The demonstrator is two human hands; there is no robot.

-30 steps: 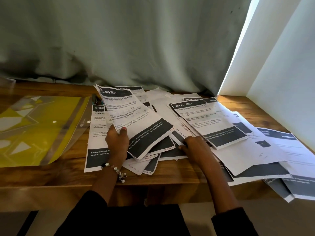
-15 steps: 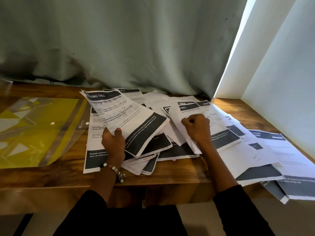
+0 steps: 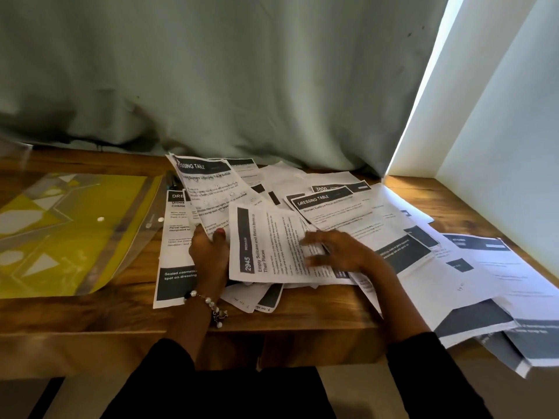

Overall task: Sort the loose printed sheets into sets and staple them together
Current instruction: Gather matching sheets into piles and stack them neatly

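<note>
Wooden table (image 3: pixel 90 316): left hand (image 3: pixel 208 252) grips one sheet (image 3: pixel 208 192); right hand (image 3: pixel 341 252) fingers spread on another sheet (image 3: pixel 266 243).

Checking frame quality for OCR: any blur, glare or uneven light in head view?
Head view: right hand motion-blurred at the fingers; bright window strip blows out the far right sheets; yellow folder carries glare patches; table edges bow from the wide lens.
</note>
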